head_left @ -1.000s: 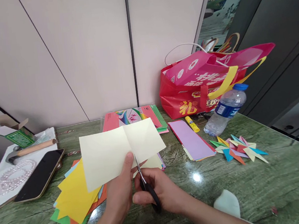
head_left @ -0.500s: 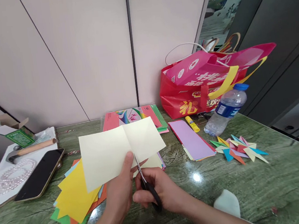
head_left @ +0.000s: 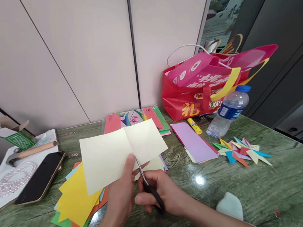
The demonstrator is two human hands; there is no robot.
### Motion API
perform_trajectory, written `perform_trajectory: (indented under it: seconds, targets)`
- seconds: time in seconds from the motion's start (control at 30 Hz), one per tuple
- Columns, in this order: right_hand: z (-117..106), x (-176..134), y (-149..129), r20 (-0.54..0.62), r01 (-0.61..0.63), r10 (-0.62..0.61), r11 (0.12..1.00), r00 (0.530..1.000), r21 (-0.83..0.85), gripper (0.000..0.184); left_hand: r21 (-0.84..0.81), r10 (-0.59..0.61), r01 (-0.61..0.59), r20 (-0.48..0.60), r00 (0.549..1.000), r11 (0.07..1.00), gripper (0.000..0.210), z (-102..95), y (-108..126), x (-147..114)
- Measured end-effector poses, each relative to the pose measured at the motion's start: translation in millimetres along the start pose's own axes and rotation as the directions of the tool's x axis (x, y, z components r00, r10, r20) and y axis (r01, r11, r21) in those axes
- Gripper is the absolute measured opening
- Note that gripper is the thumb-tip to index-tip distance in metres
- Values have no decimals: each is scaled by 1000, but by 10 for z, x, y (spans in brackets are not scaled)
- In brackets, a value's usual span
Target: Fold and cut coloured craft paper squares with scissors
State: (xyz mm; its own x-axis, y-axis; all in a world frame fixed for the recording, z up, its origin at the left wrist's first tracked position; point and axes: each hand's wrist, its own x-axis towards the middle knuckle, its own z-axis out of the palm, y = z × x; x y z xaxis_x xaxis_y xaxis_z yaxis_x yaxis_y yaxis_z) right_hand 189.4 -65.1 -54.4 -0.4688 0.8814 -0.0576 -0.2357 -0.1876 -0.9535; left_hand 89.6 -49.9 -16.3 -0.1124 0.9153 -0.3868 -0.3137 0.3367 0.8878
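Head view: holding a creased cream sheet (head_left: 106, 159) at the centre of the frame, pinched in fingers (head_left: 130, 165) of the left hand (head_left: 122, 194); gripping black-handled scissors (head_left: 154, 198) with the right hand (head_left: 165, 189) just below, with blades (head_left: 141, 172) against the sheet. Also showing fanned coloured papers (head_left: 78, 196) on the tabletop (head_left: 294, 177) at lower left, and folded paper stars (head_left: 241, 150) at right.

Plain cream marks the sheet (head_left: 106, 161) before me and black the handles (head_left: 152, 191) of my scissors (head_left: 141, 171), against a green bench (head_left: 271, 190) streaked with darker veins; yellow paper (head_left: 80, 196), a lilac stack (head_left: 195, 141) edged red, a blue-capped bottle (head_left: 227, 115) and a red-and-pink bag (head_left: 179, 95) lettered white and gold add colour.
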Motion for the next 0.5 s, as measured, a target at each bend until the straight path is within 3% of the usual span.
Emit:
perform_trajectory:
  seconds: [0.27, 0.5]
  targets:
    - [-7, -3, -7, -1, -11, 11, 1000, 1000, -1, 49, -57, 76, -76, 0, 997, 995, 51, -2, -9, 9]
    - [-7, 6, 13, -12, -7, 7, 1000, 1000, 12, 46, -159, 129, -141, -81, 988, 977, 50, 34, 45, -19]
